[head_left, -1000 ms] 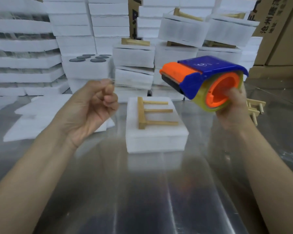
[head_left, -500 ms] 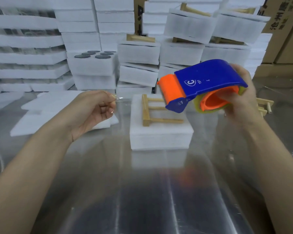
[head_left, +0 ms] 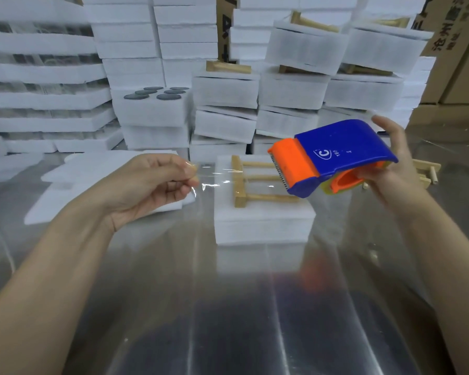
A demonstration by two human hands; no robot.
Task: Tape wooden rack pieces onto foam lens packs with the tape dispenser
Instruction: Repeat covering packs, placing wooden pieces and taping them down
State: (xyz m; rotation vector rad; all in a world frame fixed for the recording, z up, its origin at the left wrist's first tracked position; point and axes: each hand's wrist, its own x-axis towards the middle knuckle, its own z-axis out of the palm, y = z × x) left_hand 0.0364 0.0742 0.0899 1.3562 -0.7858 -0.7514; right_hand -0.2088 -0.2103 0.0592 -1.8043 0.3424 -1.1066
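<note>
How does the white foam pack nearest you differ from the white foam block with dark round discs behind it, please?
The near white foam pack carries a pale wooden rack piece; the foam block with dark discs bears none and shows its discs. The near pack sits on the metal table; the disc block tops a stack. Both are white foam.

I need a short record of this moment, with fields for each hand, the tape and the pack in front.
left hand: pinches the end of the clear tape
right hand: holds the tape dispenser
clear tape: stretched between both hands, above the wooden rack
foam pack: on the metal table, wooden rack lying on top
behind: stacks of foam packs
</note>
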